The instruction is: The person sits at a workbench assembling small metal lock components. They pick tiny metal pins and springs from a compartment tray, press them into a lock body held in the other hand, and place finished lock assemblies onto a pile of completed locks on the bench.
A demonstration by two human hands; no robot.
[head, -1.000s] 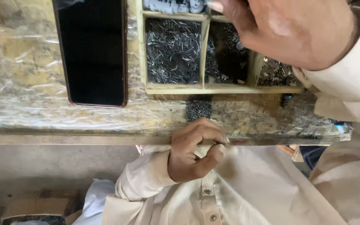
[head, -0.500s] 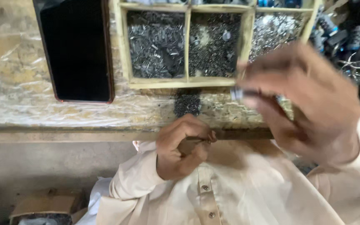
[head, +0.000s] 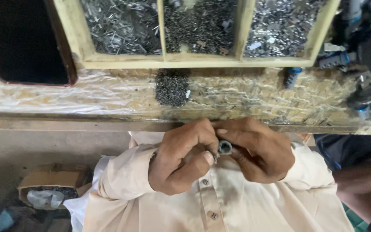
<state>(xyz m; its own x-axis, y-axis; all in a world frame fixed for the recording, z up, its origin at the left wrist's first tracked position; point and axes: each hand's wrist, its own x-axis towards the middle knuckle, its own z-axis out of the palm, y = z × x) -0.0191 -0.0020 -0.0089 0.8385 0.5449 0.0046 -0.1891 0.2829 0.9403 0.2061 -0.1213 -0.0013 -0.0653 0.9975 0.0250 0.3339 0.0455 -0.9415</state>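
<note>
Both hands now meet just below the bench edge (head: 108, 124): the left hand (head: 181, 159) and right hand (head: 258, 150) pinch a small round metal part (head: 225, 147) between closed fingertips. The right hand has come down from the wooden compartment tray (head: 194, 62), so the picking-up looks done and fitting appears underway; a loose pile of tiny parts (head: 172, 87) lies between tray and edge.
</note>
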